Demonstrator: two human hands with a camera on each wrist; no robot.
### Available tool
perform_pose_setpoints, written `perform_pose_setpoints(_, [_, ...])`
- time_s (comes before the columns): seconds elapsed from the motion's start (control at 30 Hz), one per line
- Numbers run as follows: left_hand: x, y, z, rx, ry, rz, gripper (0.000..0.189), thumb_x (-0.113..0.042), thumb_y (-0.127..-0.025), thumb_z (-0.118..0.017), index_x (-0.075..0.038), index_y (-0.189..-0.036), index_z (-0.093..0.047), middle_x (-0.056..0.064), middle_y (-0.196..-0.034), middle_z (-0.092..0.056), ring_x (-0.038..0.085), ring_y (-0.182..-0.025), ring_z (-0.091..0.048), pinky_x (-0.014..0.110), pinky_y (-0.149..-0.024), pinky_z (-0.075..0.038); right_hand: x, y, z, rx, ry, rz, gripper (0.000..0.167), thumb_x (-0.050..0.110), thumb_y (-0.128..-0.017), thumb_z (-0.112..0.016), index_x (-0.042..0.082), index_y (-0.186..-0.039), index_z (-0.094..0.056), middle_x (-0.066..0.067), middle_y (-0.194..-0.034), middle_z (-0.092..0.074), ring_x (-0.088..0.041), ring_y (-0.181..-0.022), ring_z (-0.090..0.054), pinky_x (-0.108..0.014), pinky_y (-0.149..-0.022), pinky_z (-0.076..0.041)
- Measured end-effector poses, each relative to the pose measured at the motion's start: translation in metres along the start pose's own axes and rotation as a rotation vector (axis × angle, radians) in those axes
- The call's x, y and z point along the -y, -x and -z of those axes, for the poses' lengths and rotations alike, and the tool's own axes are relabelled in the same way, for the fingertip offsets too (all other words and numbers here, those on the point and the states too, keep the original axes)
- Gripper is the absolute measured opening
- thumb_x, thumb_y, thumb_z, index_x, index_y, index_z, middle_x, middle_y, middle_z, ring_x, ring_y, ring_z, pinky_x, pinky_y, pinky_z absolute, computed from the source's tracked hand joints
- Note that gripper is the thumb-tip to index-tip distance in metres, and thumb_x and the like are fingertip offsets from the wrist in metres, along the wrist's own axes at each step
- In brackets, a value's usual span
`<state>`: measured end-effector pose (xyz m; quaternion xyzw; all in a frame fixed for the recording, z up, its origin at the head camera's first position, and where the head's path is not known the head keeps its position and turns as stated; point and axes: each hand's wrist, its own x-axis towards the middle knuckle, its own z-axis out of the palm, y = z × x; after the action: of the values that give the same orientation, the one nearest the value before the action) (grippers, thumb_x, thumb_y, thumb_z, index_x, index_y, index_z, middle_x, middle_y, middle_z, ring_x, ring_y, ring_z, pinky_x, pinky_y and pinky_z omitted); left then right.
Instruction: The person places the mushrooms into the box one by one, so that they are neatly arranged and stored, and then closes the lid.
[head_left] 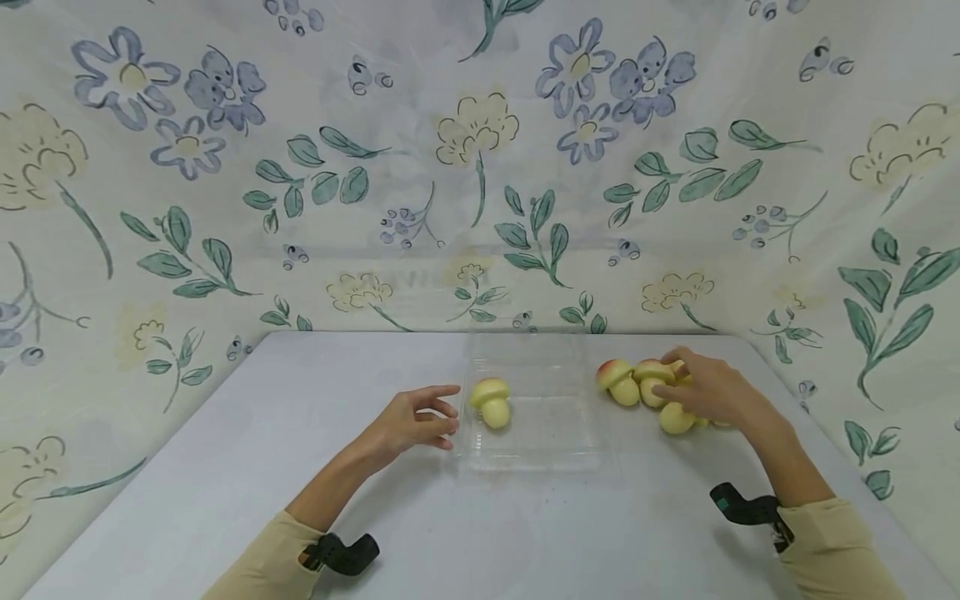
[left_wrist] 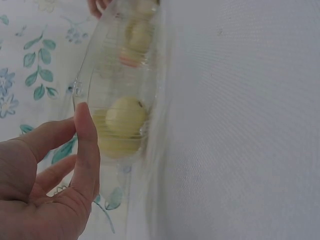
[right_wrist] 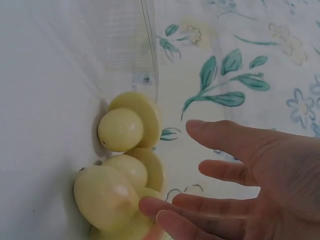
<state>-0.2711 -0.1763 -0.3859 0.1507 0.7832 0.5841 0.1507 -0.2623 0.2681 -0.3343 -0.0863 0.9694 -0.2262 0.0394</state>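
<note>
A clear plastic box (head_left: 540,454) stands open on the table with one yellow toy mushroom (head_left: 495,408) inside, near its left wall. My left hand (head_left: 416,419) is at that wall, its fingers loosely extended; in the left wrist view, a fingertip (left_wrist: 83,112) lies right at the rim. To the right of the box lies a cluster of similar toy mushrooms (head_left: 624,392), some with red-tinged caps. Over this cluster reaches my right hand (head_left: 708,387), hiding part of it. In the right wrist view its fingers (right_wrist: 220,135) are spread, with no mushroom between thumb and fingers.
The white table (head_left: 360,517) ends at a floral cloth backdrop (head_left: 420,250) behind it. A black wrist camera (head_left: 341,554) is strapped to the left wrist, and another black camera (head_left: 742,504) to the right.
</note>
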Motion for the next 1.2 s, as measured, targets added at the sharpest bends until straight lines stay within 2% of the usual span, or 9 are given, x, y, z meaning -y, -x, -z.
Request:
perform_pose_setpoints(0.13, [0.0,-0.001,0.0,0.002,-0.001,-0.003,0.067,-0.005,-0.089,-0.071,-0.001,-0.148,-0.04,0.018,-0.114,-0.057,0.029,-0.093,-0.069,0.036,-0.078,-0.064,-0.005,0.001,0.001,0.023,-0.017,-0.005,0.066,0.049,-0.094,-0.061,0.004,-0.139,-0.042,-0.035,-0.132,-0.052,-0.018,-0.081,-0.069,-0.044,-0.076,-0.056])
perform_pose_setpoints(0.27, [0.0,-0.001,0.0,0.001,0.002,-0.001,0.067,-0.005,-0.088,-0.071,-0.001,-0.148,-0.04,0.018,-0.114,-0.058,0.028,-0.094,-0.068,0.037,-0.078,-0.064,-0.008,0.001,0.001,0.035,-0.005,-0.001,0.064,0.046,-0.094,-0.061,0.004,-0.139,-0.042,-0.035,-0.129,-0.053,-0.015,-0.075,-0.066,-0.041,-0.074,-0.055])
perform_pose_setpoints(0.33, [0.0,0.0,0.0,0.002,0.003,0.002,0.067,-0.005,-0.088,-0.071,-0.001,-0.148,-0.04,0.018,-0.114,-0.058,0.028,-0.094,-0.068,0.037,-0.078,-0.064,-0.009,0.001,0.0,0.04,0.005,-0.001,0.063,0.044,-0.094,-0.062,0.003,-0.138,-0.042,-0.034,-0.128,-0.054,-0.016,-0.074,-0.065,-0.042,-0.075,-0.054])
perform_pose_setpoints(0.5, [-0.001,0.001,0.0,0.001,0.008,0.006,0.066,-0.005,-0.089,-0.07,-0.001,-0.148,-0.04,0.018,-0.114,-0.057,0.028,-0.094,-0.068,0.036,-0.078,-0.064,-0.012,0.001,-0.002,0.027,0.047,-0.019,0.064,0.043,-0.092,-0.064,0.0,-0.135,-0.045,-0.034,-0.129,-0.055,-0.03,-0.091,-0.065,-0.051,-0.081,-0.053])
perform_pose_setpoints(0.57, [-0.001,0.001,0.0,0.002,0.008,0.005,0.066,-0.005,-0.09,-0.069,-0.001,-0.148,-0.04,0.019,-0.115,-0.057,0.028,-0.095,-0.068,0.036,-0.079,-0.064,-0.013,0.001,-0.003,0.032,0.046,-0.032,0.064,0.041,-0.091,-0.066,-0.001,-0.135,-0.045,-0.033,-0.13,-0.054,-0.03,-0.091,-0.064,-0.047,-0.08,-0.054])
perform_pose_setpoints(0.63, [-0.001,0.001,0.0,0.003,0.008,0.004,0.065,-0.006,-0.09,-0.069,-0.001,-0.148,-0.039,0.019,-0.115,-0.057,0.028,-0.096,-0.068,0.036,-0.079,-0.064,-0.015,0.001,-0.003,0.052,0.02,-0.043,0.065,0.037,-0.09,-0.068,-0.003,-0.136,-0.045,-0.033,-0.129,-0.055,-0.024,-0.083,-0.064,-0.04,-0.074,-0.055])
perform_pose_setpoints(0.8, [-0.002,0.001,0.0,0.005,0.008,0.007,0.066,-0.007,-0.09,-0.07,-0.002,-0.148,-0.039,0.019,-0.115,-0.057,0.028,-0.096,-0.068,0.037,-0.079,-0.064,-0.019,-0.002,-0.004,0.093,0.009,-0.006,0.067,0.028,-0.086,-0.074,-0.008,-0.136,-0.047,-0.019,-0.102,-0.064,-0.014,-0.065,-0.06,-0.027,-0.058,-0.05])
perform_pose_setpoints(0.97, [-0.003,0.002,-0.001,-0.001,0.006,0.008,0.066,-0.005,-0.09,-0.069,-0.001,-0.148,-0.04,0.019,-0.115,-0.057,0.028,-0.095,-0.068,0.036,-0.079,-0.064,-0.022,-0.004,-0.004,0.107,0.049,0.065,0.061,0.025,-0.085,-0.076,-0.008,-0.131,-0.053,-0.007,-0.087,-0.064,-0.012,-0.062,-0.06,-0.025,-0.057,-0.049])
perform_pose_setpoints(1.2, [-0.003,0.002,-0.002,-0.006,-0.001,0.014,0.066,-0.006,-0.089,-0.07,-0.002,-0.148,-0.04,0.019,-0.115,-0.057,0.028,-0.096,-0.068,0.036,-0.078,-0.064,-0.024,-0.004,-0.008,0.154,0.059,-0.003,0.065,0.031,-0.083,-0.078,0.005,-0.135,-0.049,-0.001,-0.077,-0.063,-0.013,-0.065,-0.06,-0.027,-0.061,-0.042])
